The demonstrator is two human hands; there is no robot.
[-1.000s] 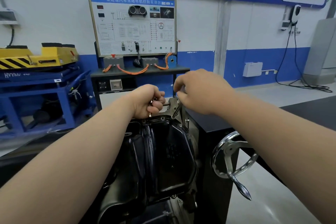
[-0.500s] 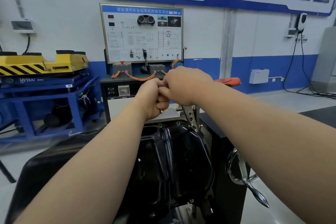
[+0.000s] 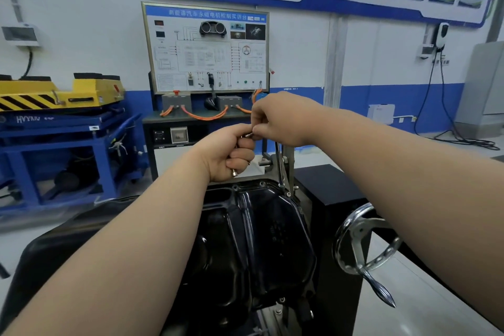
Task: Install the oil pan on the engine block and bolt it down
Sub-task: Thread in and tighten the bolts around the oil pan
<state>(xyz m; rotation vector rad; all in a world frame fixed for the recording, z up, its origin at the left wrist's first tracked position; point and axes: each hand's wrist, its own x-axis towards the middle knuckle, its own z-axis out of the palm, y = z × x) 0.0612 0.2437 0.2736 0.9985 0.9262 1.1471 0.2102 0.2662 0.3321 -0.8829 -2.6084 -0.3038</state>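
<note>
1. While it sits belly up on the engine (image 3: 274, 314), the black oil pan (image 3: 261, 240) looks only partly bolted and could shift if knocked.
2. Right hand (image 3: 283, 120) curls round the top of a long driver (image 3: 278, 166) standing on a far-rim bolt (image 3: 281, 185); tilted, the driver could slip off or cross-thread the bolt.
3. Left hand (image 3: 231, 155) is fisted, pinching a small metal piece (image 3: 248, 134), perhaps another fastener, which could drop.

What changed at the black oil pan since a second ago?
The right hand rose from the rim of the glossy black oil pan to the left hand and pinches the small metal bolt held in that fist. Left hand stays clenched; thin steel tool shaft stays on the rim; pan unmoved.
</note>
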